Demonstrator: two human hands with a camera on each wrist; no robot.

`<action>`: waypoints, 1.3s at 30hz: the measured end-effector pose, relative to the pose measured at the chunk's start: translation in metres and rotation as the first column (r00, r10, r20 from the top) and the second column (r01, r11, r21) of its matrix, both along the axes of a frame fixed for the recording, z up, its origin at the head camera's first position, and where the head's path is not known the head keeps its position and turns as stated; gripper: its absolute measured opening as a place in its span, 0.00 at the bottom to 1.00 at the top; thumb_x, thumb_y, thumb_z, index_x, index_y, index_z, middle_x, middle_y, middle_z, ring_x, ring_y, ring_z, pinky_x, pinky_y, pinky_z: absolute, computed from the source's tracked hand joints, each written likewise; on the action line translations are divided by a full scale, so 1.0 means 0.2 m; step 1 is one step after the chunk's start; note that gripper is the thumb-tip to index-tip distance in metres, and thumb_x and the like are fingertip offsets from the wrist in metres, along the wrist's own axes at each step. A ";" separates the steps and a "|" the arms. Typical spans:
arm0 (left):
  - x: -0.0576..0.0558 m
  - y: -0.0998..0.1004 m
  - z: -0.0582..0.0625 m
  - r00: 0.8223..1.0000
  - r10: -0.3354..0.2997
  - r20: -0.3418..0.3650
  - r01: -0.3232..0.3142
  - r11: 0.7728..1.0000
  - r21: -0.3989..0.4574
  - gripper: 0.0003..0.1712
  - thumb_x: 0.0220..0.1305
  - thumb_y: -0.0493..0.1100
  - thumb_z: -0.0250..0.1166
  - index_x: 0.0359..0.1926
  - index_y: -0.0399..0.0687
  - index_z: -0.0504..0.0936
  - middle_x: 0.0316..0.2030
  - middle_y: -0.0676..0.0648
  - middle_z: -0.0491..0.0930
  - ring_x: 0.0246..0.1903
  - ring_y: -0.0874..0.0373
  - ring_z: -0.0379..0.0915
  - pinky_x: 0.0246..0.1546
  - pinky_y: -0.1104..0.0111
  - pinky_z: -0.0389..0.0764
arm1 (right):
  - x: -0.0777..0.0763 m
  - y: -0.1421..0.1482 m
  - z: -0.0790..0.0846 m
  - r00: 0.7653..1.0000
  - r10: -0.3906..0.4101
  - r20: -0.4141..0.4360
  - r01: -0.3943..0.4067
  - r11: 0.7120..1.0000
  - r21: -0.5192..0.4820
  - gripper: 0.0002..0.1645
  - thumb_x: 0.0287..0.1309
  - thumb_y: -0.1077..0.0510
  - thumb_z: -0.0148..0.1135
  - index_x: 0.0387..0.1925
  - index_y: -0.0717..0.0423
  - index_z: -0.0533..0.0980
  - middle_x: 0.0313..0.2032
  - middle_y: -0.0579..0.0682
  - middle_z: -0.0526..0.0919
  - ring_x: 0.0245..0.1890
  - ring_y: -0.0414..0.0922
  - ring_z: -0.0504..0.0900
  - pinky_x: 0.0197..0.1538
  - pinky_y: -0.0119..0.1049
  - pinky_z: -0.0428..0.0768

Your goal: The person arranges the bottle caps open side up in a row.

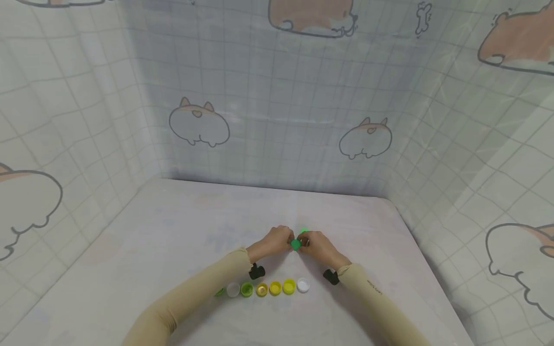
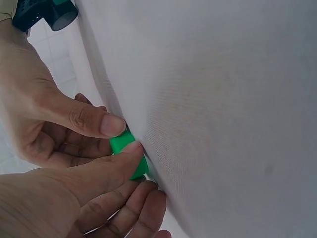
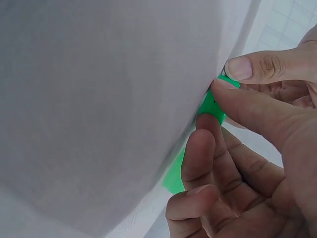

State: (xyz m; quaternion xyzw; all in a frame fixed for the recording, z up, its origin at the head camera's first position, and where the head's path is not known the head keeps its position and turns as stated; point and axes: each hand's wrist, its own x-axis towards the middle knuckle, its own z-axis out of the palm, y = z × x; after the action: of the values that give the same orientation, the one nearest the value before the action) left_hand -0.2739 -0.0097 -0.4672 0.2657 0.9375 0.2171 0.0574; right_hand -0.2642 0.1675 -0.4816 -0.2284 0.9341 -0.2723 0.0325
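Both hands meet over the middle of the table, holding a small green piece [image 1: 295, 244] between them. My left hand [image 1: 276, 241] pinches its left side with thumb and fingers. My right hand [image 1: 321, 249] pinches the opposite side. In the left wrist view the green piece [image 2: 130, 150] shows flat faces and straight edges, partly covered by the thumbs; its exact kind cannot be told. In the right wrist view the same piece [image 3: 212, 106] sits close to the table surface. A brighter green thing [image 3: 173, 174] lies just behind the right fingers, mostly hidden by them.
Nearer the body is a row of several round caps, among them a white cap [image 1: 303, 285], a yellow cap [image 1: 289, 286] and a green cap [image 1: 246, 289]. The left sleeve partly covers the row's left end. Patterned curtains [image 1: 277, 144] surround the white table [image 1: 182, 211].
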 end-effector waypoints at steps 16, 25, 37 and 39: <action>0.04 -0.03 0.03 0.998 -0.037 0.054 0.032 0.997 0.077 0.11 0.53 0.33 0.72 0.39 0.33 0.85 0.33 0.43 0.84 0.31 0.59 0.78 0.31 0.72 0.77 | 0.04 -0.02 0.04 1.000 0.026 0.003 -0.026 1.000 -0.001 0.15 0.52 0.61 0.71 0.43 0.58 0.82 0.28 0.43 0.82 0.28 0.36 0.76 0.33 0.29 0.75; 0.09 -0.05 0.08 0.994 -0.074 0.079 0.063 0.989 0.132 0.12 0.53 0.32 0.71 0.40 0.33 0.84 0.31 0.44 0.84 0.27 0.63 0.74 0.28 0.75 0.75 | 0.10 -0.01 0.10 0.999 0.048 -0.023 -0.048 0.999 0.001 0.13 0.52 0.60 0.71 0.42 0.57 0.82 0.27 0.42 0.81 0.26 0.35 0.74 0.30 0.27 0.74; 0.17 -0.08 0.13 0.990 -0.111 0.082 0.094 0.977 0.190 0.04 0.55 0.31 0.69 0.34 0.36 0.85 0.29 0.45 0.85 0.27 0.64 0.76 0.28 0.76 0.75 | 0.17 -0.01 0.16 0.997 0.075 -0.017 -0.075 0.997 -0.002 0.12 0.54 0.58 0.70 0.41 0.55 0.82 0.27 0.40 0.80 0.26 0.35 0.74 0.28 0.27 0.74; 0.18 -0.08 0.13 0.991 -0.108 0.079 0.092 0.977 0.192 0.03 0.56 0.32 0.69 0.33 0.37 0.85 0.29 0.46 0.85 0.27 0.65 0.76 0.28 0.77 0.75 | 0.18 -0.01 0.17 0.996 0.083 -0.024 -0.084 0.996 -0.004 0.12 0.54 0.58 0.70 0.41 0.55 0.82 0.27 0.39 0.80 0.26 0.34 0.75 0.28 0.27 0.74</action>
State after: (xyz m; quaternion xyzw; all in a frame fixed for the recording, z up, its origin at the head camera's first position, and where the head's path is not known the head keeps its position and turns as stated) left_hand -0.2375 -0.0261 -0.4404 0.3068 0.8949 0.3130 0.0849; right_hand -0.2288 0.1659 -0.4484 -0.2706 0.9234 -0.2703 0.0321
